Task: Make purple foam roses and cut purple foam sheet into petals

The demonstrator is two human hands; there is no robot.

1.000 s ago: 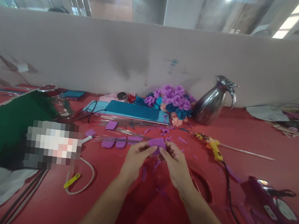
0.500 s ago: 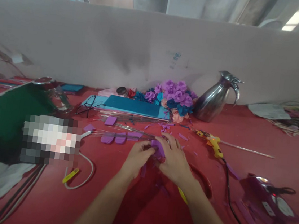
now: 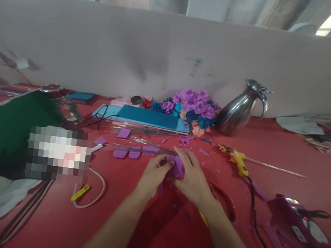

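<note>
Fingertips of left hand (image 3: 151, 176) and right hand (image 3: 193, 179) tight on purple petal piece (image 3: 176, 166).

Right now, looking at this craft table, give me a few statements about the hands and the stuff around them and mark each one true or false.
1. Both hands, left hand and right hand, hold a purple piece. True.
2. The yellow glue gun is in the right hand. False: it lies on the red table, right of the hands.
3. The metal jug stands upright beside the paper flowers. True.
4. The flat teal sheet lies on the green board. False: it lies on the table, beyond the hands.
</note>
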